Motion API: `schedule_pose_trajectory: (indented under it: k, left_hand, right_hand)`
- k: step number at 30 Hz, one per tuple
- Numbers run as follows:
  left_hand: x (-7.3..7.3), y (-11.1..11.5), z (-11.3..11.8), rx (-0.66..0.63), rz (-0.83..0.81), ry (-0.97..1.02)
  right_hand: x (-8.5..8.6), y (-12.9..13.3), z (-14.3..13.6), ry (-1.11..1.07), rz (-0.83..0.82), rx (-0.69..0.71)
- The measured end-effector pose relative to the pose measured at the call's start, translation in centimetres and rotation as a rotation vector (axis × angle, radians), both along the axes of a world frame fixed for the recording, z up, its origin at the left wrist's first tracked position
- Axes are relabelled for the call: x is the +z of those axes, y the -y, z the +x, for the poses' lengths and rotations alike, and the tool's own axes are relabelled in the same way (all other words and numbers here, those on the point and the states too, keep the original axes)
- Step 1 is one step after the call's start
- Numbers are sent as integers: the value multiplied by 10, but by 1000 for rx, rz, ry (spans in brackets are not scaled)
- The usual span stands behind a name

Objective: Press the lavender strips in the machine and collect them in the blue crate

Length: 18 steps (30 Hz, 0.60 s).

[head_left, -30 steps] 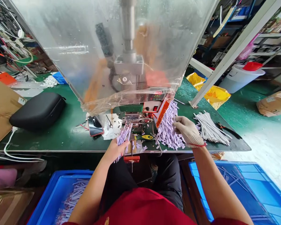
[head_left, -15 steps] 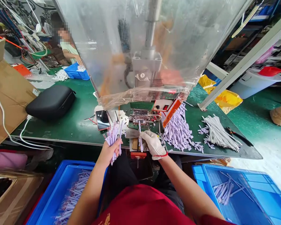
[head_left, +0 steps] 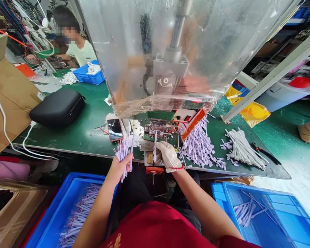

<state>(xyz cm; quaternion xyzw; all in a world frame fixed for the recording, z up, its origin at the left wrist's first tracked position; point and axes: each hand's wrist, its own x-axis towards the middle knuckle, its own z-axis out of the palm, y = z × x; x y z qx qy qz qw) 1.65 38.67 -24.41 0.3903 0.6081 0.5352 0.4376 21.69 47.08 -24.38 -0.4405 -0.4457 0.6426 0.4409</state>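
Observation:
My bare left hand (head_left: pixel 122 166) is closed round an upright bundle of lilac strips (head_left: pixel 123 148), some with thin reddish ends like wires. My right hand (head_left: pixel 167 155), in a white knit glove with a red cuff edge, pinches a single lilac strip (head_left: pixel 155 144). The far end of that strip meets a small metal fixture (head_left: pixel 157 128) under the press. Above the fixture, the press head (head_left: pixel 170 67) shows through a cloudy plastic guard (head_left: pixel 113 44). Beneath the right hand, a red block (head_left: pixel 154 170) sits at the bench edge. The gloved fingertips are partly hidden.
Right of the orange-edged control box (head_left: pixel 193 124) lie piled lilac pieces (head_left: pixel 197 144), white strips (head_left: pixel 244 148) and pliers (head_left: pixel 267 154). A phone (head_left: pixel 115 129) and black case (head_left: pixel 58 107) lie left. Blue bins (head_left: pixel 54 203) (head_left: pixel 281 210) flank me. A co-worker (head_left: pixel 81 51) sits beyond.
The view has shifted slightly, showing more of the co-worker at the upper left. Both hands keep their grips, and the single strip stays at the fixture.

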Motion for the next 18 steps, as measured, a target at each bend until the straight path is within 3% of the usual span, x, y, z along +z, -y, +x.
schedule_pose_trajectory:
  k: [7,11,14,18]
  left_hand:
    - [10,0,3,-198,34,-82]
    - [15,-3,6,-276,27,-137]
    - [21,-5,10,-318,-14,-183]
    - [29,-6,17,-408,-64,-256]
  right_hand:
    - [3,3,1,-18,-26,7]
    - [15,11,9,-31,135,-54]
    - [28,18,14,-40,269,32]
    - [38,30,15,4,274,72]
